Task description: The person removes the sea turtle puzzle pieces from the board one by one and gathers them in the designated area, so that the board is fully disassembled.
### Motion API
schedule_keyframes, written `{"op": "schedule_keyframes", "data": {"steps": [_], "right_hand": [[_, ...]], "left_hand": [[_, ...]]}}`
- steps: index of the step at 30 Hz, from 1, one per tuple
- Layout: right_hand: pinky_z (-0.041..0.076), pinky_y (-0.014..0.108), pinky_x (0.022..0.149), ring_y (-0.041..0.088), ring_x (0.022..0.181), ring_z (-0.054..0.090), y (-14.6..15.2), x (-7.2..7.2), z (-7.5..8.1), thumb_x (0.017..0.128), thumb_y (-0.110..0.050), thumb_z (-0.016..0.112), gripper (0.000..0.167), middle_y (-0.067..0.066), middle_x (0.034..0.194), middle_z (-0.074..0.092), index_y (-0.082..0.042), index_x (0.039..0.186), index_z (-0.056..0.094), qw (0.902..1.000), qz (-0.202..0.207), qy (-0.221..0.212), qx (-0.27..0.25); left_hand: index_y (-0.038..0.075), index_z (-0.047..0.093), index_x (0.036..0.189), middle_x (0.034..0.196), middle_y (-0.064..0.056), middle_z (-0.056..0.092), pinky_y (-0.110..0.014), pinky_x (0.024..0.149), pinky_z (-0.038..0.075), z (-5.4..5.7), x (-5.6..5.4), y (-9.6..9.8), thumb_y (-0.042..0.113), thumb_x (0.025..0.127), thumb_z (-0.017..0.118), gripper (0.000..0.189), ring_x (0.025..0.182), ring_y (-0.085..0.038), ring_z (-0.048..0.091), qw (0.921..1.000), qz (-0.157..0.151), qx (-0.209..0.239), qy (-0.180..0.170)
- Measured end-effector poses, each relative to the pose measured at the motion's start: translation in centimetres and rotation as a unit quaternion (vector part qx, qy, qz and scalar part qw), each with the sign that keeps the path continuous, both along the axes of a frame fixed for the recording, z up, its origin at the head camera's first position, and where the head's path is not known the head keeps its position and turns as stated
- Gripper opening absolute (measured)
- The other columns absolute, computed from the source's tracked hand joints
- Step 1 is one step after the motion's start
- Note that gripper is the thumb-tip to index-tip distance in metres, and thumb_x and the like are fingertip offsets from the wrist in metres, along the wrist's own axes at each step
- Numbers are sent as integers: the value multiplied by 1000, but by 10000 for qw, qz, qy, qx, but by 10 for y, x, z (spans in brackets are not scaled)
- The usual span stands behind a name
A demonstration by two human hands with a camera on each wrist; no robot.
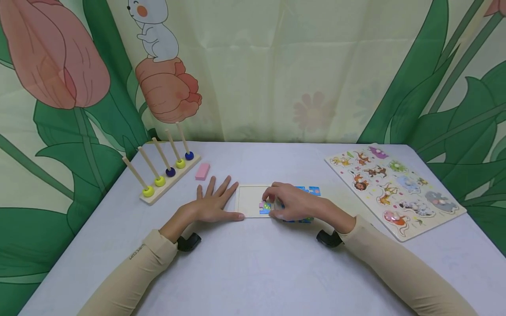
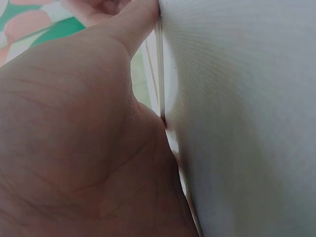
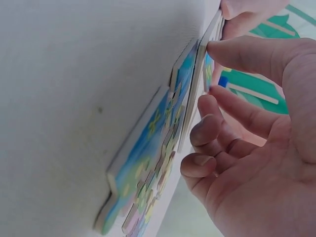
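Note:
A shallow light wooden puzzle frame [image 1: 250, 199] lies flat in the middle of the table. My left hand [image 1: 215, 205] rests on the table at its left side, fingers spread, the thumb along the frame's near left corner. Over the frame's right part, my right hand [image 1: 294, 202] pinches a colourful jigsaw piece [image 1: 265, 208] between thumb and index finger. That piece sits low inside the frame. More jigsaw pieces [image 1: 314, 190] lie just right of the frame, partly hidden by the right hand; the right wrist view shows these loose pieces [image 3: 143, 153] close by.
At the back left stands a wooden peg rack [image 1: 174, 177] with upright rods and yellow and blue beads. A pink block [image 1: 202, 171] lies beside it. An animal peg-puzzle board [image 1: 395, 188] lies on the right. Behind the table hangs a printed curtain [image 1: 253, 79].

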State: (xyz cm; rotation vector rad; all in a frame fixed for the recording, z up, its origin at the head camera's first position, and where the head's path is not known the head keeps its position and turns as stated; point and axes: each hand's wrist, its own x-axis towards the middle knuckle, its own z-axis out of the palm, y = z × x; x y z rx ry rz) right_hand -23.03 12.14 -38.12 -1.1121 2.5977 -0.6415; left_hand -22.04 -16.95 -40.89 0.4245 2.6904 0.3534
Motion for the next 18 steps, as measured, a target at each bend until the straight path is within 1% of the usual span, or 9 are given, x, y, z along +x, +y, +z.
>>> {"op": "schedule_keyframes", "data": {"steps": [8, 18], "right_hand": [[46, 24, 80, 15, 87, 55, 0, 2, 2, 91, -16, 76, 32, -1, 104, 65, -12, 122, 68, 9998, 58, 59, -156], [45, 23, 79, 16, 89, 56, -3, 1, 5, 91, -17, 80, 32, -1, 101, 65, -12, 122, 71, 9999, -26, 32, -137]], "left_hand": [[34, 1, 171, 180, 4, -18, -80, 122, -11, 0, 1, 0, 86, 87, 57, 114, 163, -41, -28, 10000, 28, 8, 1], [35, 0, 171, 179, 5, -19, -80, 123, -11, -1, 0, 0, 85, 88, 57, 113, 163, -41, -28, 10000, 26, 18, -12]]}}
